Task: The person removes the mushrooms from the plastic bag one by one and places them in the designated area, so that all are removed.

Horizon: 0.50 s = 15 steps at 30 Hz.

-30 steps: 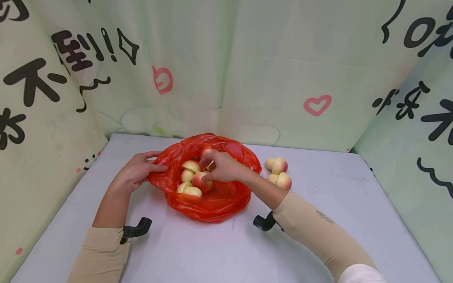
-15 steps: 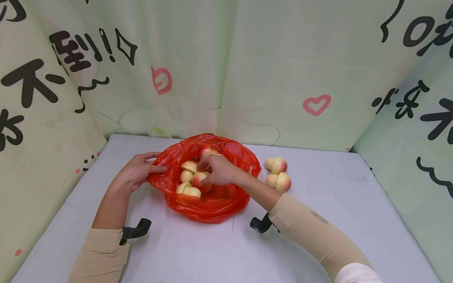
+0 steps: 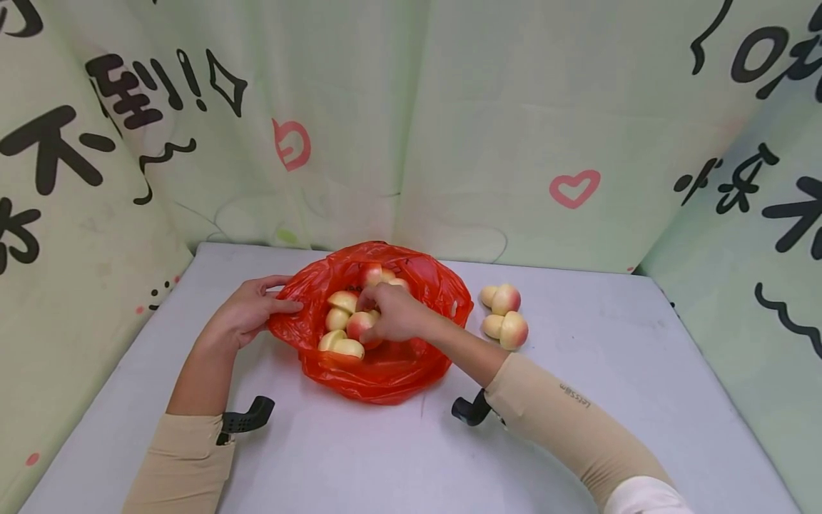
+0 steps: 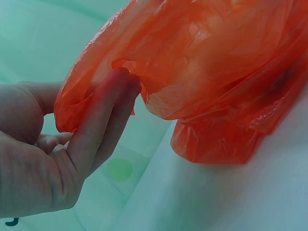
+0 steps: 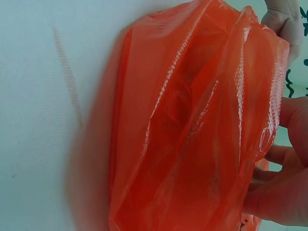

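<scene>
A red plastic bag (image 3: 385,385) sits on the table with its mouth spread wide. At its left rim my left hand (image 3: 252,308) pinches the film between thumb and fingers; the left wrist view shows the bag's edge (image 4: 77,108) caught in that hand (image 4: 57,159). My right hand (image 3: 399,312) reaches inside, fingers curled and thumb against a mushroom (image 3: 361,325) with a pink cap, which it partly hides. Beside it in the bag lie several more cream and pink mushrooms (image 3: 340,346). In the right wrist view, the bag wall covers part of the right hand (image 5: 284,178).
Two mushrooms (image 3: 505,300) (image 3: 514,330) lie on the white table (image 3: 604,371) to the right of the bag, close to my right forearm. Printed curtains (image 3: 488,128) enclose the table at the back and on both sides.
My right hand has sunk slightly lower and nearer to me inside the bag, closing in around the pink-capped mushroom. The left hand keeps its hold on the rim.
</scene>
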Available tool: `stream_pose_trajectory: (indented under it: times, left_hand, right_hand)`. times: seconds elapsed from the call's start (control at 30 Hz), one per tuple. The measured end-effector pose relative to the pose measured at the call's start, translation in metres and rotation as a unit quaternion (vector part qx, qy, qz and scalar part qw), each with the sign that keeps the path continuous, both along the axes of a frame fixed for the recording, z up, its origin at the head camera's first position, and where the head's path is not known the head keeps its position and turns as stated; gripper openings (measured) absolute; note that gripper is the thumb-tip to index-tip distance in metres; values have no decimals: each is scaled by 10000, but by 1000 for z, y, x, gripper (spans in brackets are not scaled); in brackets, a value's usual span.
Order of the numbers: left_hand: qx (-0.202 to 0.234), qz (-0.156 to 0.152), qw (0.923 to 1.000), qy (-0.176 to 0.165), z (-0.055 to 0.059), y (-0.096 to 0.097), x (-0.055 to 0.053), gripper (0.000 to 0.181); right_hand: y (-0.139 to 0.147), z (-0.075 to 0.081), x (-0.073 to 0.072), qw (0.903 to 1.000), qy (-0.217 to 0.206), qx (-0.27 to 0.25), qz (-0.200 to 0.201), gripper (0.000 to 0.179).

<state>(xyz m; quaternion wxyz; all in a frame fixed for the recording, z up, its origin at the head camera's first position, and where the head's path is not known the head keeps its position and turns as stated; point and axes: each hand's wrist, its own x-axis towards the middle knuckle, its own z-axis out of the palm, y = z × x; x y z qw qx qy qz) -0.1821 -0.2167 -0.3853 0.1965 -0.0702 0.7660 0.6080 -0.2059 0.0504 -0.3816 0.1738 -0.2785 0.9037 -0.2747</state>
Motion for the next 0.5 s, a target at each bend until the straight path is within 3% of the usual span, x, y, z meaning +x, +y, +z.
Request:
stream_pose_trajectory:
  times: [0.5]
  left_hand:
    - [21, 2, 10000, 46, 1, -1, 1, 78]
  right_hand:
    - [-1, -1, 4, 10000, -45, 43, -45, 40]
